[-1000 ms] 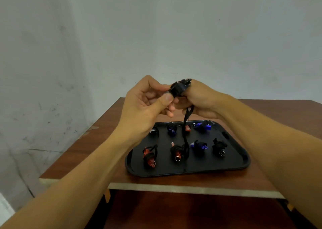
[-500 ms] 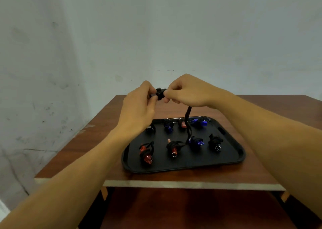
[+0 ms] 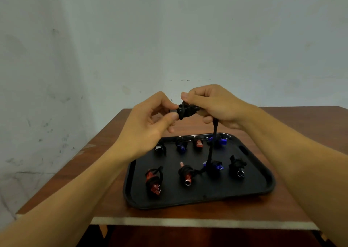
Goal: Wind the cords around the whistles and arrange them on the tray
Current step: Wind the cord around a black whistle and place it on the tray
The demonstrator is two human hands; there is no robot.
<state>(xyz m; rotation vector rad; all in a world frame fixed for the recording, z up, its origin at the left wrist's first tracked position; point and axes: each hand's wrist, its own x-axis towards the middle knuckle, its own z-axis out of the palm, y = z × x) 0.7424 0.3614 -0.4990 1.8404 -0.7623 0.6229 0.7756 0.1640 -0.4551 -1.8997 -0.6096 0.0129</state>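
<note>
Since half a second ago the hands have drawn a little apart, baring more of the whistle between them, and its cord now hangs further right.

A brown wooden table with a pale front edge stands against a scuffed white wall. On it, toward the front edge, sits a black tray.

Above the tray's far edge the left hand pinches the whistle's left end between thumb and forefinger, the other fingers curled loosely. The right hand grips its right end, fingers curled over it. The cord drops from under the right hand to the tray's front row.

The whistle is black, already wrapped in several turns of black cord.

Eight wound whistles lie on the tray in two rows of four: red, red, blue and black in front; four more along the far edge.
</note>
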